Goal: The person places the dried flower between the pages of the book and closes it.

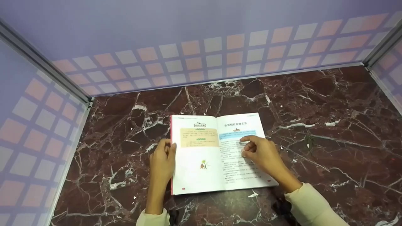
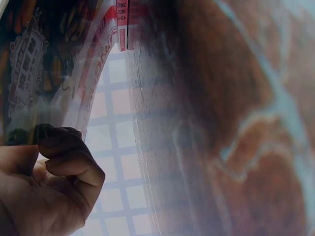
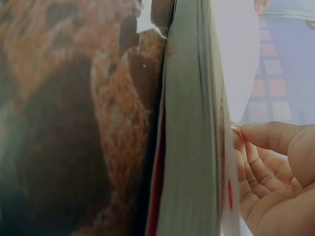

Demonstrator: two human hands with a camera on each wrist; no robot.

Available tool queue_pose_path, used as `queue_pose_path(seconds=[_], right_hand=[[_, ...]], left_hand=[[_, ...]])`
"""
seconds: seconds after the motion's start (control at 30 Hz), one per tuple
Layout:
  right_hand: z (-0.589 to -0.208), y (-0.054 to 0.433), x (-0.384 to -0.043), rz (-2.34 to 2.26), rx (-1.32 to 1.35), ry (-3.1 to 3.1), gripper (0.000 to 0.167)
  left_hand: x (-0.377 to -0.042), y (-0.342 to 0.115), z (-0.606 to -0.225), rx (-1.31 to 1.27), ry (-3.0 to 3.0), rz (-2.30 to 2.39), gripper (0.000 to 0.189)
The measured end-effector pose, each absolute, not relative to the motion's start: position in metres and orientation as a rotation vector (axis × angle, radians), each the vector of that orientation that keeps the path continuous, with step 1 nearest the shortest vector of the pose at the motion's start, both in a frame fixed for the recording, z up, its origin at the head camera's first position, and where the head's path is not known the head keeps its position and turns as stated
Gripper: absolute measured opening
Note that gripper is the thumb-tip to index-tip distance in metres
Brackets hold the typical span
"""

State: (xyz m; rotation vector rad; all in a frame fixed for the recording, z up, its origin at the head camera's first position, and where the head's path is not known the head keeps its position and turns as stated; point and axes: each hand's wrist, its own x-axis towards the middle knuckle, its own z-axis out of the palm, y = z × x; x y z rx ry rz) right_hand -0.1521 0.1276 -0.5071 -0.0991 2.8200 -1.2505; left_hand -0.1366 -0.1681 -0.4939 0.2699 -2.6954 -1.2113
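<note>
Book (image 1: pixel 198 174): opened on the worktop (image 1: pixel 119 131), left side held up | left edge gripped by left hand (image 1: pixel 162 158) | right hand (image 1: pixel 261 153) curled over right page (image 1: pixel 235 160); pinch can't be told | opening seems done; thick pages (image 3: pixel 192 128) left unturned

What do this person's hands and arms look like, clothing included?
The left hand and right hand are bare, without gloves. The left sleeve and right sleeve are pale cream, with no markings visible, and end short of the hands. A dark item shows beside each cuff, too unclear to identify.
</note>
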Motion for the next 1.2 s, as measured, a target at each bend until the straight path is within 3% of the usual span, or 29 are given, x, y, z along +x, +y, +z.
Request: queue_pose_path(seconds=[1.2], right_hand=[[-0.5149, 0.1264, -0.1500, -1.247, -0.148, 2.877, 0.029]], left_hand=[[-0.1368, -0.1677, -0.4938, 0.290, -2.709, -1.180, 0.019]])
